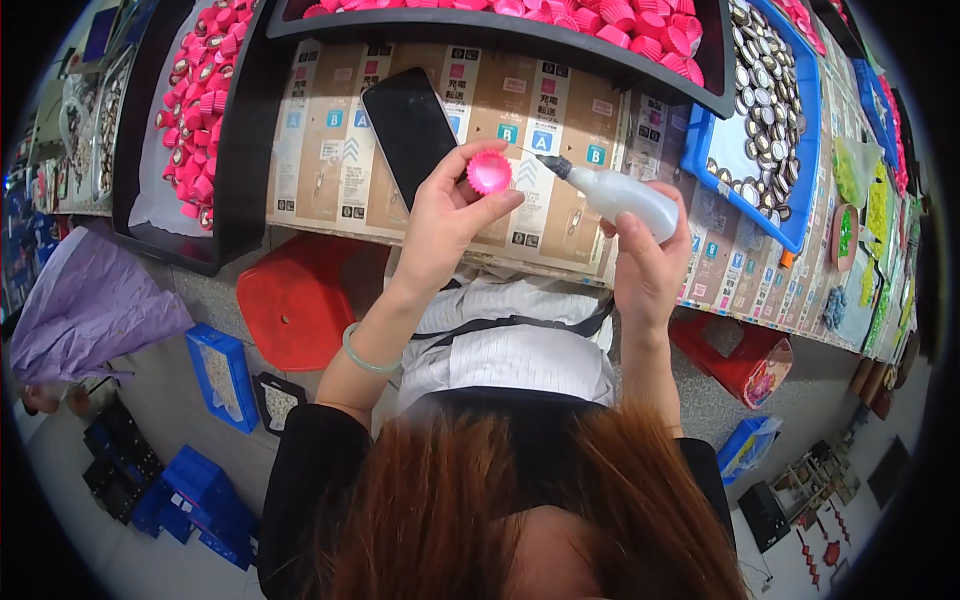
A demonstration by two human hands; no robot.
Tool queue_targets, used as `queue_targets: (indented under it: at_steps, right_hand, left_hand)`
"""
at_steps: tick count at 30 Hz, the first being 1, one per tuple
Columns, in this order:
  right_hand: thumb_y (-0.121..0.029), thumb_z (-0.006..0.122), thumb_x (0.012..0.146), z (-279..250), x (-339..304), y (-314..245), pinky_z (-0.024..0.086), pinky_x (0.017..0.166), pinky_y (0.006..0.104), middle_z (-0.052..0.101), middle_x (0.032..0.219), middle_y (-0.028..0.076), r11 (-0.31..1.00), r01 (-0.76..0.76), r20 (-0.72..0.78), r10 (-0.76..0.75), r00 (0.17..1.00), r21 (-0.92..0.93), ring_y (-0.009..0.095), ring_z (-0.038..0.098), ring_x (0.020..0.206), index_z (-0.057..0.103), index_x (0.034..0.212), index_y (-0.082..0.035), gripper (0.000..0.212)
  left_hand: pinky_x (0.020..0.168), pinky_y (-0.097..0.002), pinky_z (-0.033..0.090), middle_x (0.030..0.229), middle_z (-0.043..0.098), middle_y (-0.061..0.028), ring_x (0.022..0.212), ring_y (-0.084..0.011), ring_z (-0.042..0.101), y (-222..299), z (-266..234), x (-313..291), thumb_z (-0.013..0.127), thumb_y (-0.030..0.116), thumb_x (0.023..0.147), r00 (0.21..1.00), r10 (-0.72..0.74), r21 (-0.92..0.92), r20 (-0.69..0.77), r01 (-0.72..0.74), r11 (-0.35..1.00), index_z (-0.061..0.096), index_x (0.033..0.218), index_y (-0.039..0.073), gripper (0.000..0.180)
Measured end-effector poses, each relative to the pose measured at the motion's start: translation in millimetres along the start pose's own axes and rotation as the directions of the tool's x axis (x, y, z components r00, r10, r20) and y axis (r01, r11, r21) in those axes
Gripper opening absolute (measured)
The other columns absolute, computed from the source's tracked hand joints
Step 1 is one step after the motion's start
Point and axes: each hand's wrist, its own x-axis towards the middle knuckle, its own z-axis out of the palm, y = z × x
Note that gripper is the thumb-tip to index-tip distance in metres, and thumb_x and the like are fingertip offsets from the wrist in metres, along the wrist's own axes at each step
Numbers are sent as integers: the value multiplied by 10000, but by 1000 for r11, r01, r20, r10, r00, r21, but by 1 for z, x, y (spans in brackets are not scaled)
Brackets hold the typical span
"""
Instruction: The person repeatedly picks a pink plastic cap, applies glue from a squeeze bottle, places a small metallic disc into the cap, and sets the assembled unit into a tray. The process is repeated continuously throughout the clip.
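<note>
Between the thumb and fingers of my left hand (pixel 445 215) is a small pink fluted cup (pixel 489 173), its hollow side facing up. My right hand (pixel 652 258) is wrapped round a white squeeze bottle (pixel 628 200) with a dark cap and a thin needle tip. The bottle lies tilted, its tip pointing left toward the cup, a short way apart from it. Under and beyond my left hand, a black phone (pixel 408 125) rests on the printed table covering (pixel 330 190).
A black tray (pixel 250 120) of pink cups stands at left, another black tray (pixel 500 22) of them at the back. At right, a blue tray (pixel 700 150) holds round metal-rimmed pieces (pixel 765 100). Red stools (pixel 290 305) and blue crates (pixel 205 500) are below the table.
</note>
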Motion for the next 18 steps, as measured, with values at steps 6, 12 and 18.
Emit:
queue_targets:
  at_steps: [6,12,18]
  right_hand:
    - [-8,688,659,12,-7,-11,410,752,257,488,955,85,966,226,17,-226,974,-127,138,486,863,458,959,-18,378]
    - [-152,796,570,10,-11,-12,405,692,247,492,850,68,787,460,152,-438,886,-411,136,482,776,492,890,-36,457]
    - [-163,804,562,11,-11,-9,399,578,238,506,772,59,642,545,256,-491,833,-540,136,495,671,504,853,-45,434]
  left_hand:
    - [775,-230,441,1071,505,-102,915,-139,537,1,4,-7,544,-37,767,995,-94,-75,43,97,992,338,1237,-28,514]
    - [832,-256,429,1080,511,-115,943,-150,530,-2,11,-10,531,-37,770,997,-46,-75,58,50,996,370,1197,-32,457]
    - [846,-246,419,1060,516,-103,962,-138,520,-3,12,-11,562,-26,762,995,-77,-101,58,83,991,396,1161,-37,432]
